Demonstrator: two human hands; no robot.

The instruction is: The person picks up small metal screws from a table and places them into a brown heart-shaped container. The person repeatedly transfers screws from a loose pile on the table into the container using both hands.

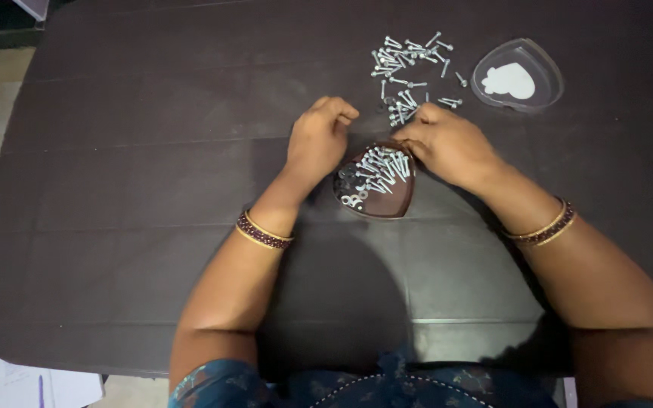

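A heart-shaped brown box (397, 208) sits on the dark table (153, 151), holding several silver screws and a few washers. My left hand (317, 140) rests at the box's left rim with its fingers curled; whether it grips anything is unclear. My right hand (447, 143) is at the box's upper right rim, fingertips pinched together over the screws inside. A loose pile of silver screws (410, 72) lies just beyond both hands.
A clear heart-shaped lid (518, 75) with a white heart inside lies at the far right of the table. Tiled floor shows at the left edge. Papers and a pen (39, 389) lie below the table's front left corner.
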